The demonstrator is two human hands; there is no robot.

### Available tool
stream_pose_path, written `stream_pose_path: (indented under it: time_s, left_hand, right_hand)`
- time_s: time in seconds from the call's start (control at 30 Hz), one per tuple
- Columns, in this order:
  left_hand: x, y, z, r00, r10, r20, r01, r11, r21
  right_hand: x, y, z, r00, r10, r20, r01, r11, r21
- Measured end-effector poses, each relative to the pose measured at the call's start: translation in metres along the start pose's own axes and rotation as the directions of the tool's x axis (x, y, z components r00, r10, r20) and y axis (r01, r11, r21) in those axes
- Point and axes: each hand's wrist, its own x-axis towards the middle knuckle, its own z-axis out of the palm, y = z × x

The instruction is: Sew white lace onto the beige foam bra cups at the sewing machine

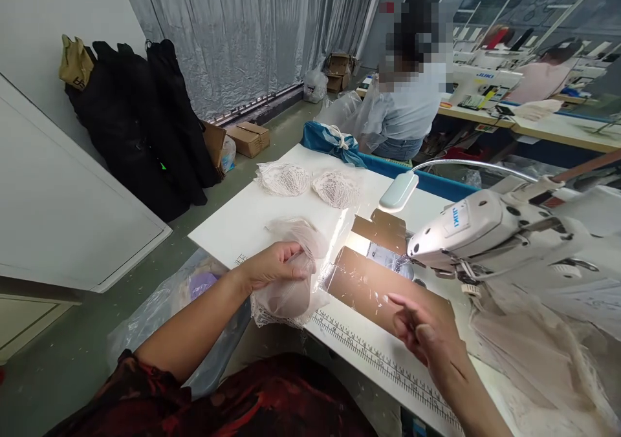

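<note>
My left hand point(272, 264) is closed on a pale beige padded cup with lace trim point(286, 295) at the near edge of the white sewing table point(233, 227). A sheer piece of fabric point(301, 233) lies just beyond it. My right hand point(421, 326) hovers over the brown taped patch point(369, 282) in front of the white sewing machine point(466, 227); its fingers are loosely curled and hold nothing that I can see.
Two lace cups point(284, 178) point(336, 189) lie at the table's far side. A gooseneck lamp point(398, 191) shines on the needle area. Sheer fabric point(533, 353) is piled at right. A plastic bag point(184, 295) hangs at left. Another person point(407, 110) sits ahead.
</note>
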Motion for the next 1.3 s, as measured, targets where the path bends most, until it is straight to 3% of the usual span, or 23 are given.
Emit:
stream_pose_path:
  time_s: [0.13,0.23,0.6,0.77,0.9,1.0,1.1,1.13,1.17,1.23,1.3]
  left_hand:
    - [-0.004,0.005,0.009,0.996,0.090,0.026,-0.092,0.991,0.094]
    - [-0.007,0.005,0.013,0.992,0.102,0.077,-0.112,0.984,0.138]
    - [-0.010,0.005,0.010,0.986,0.080,0.148,-0.125,0.935,0.331]
    - [-0.009,0.003,0.009,0.981,0.099,0.169,-0.151,0.933,0.328]
    - [-0.012,0.004,0.007,0.981,0.112,0.158,-0.163,0.918,0.362]
    - [-0.017,0.005,0.004,0.988,0.110,0.112,-0.147,0.899,0.413]
    - [-0.022,0.003,0.006,0.990,0.119,0.069,-0.137,0.891,0.433]
    - [-0.022,0.003,0.009,0.989,0.133,0.061,-0.146,0.890,0.432]
    - [-0.021,0.002,0.014,0.985,0.160,0.058,-0.169,0.887,0.430]
    - [-0.015,0.000,0.027,0.967,0.241,0.078,-0.250,0.868,0.429]
    - [-0.004,-0.002,0.045,0.932,0.338,0.135,-0.361,0.814,0.455]
  right_hand:
    - [0.017,-0.039,0.025,0.982,-0.009,0.190,-0.005,0.997,0.073]
    - [0.033,-0.055,0.042,0.975,-0.004,0.224,-0.028,0.989,0.143]
    - [0.061,-0.070,0.067,0.955,-0.072,0.287,-0.015,0.957,0.291]
    - [0.067,-0.067,0.072,0.962,-0.045,0.271,-0.049,0.942,0.331]
    - [0.060,-0.055,0.062,0.961,-0.095,0.262,0.038,0.976,0.214]
    - [0.045,-0.030,0.036,0.970,-0.148,0.191,0.172,0.978,-0.115]
    - [0.028,0.005,0.004,0.990,-0.132,-0.050,0.083,0.829,-0.553]
    - [0.022,0.013,-0.004,0.980,-0.157,-0.121,0.047,0.777,-0.628]
    - [0.017,0.019,-0.009,0.968,-0.182,-0.175,0.025,0.758,-0.652]
    - [0.008,0.016,-0.009,0.959,-0.170,-0.226,0.024,0.846,-0.533]
    - [0.003,0.000,0.005,0.987,-0.125,-0.100,0.107,0.980,-0.168]
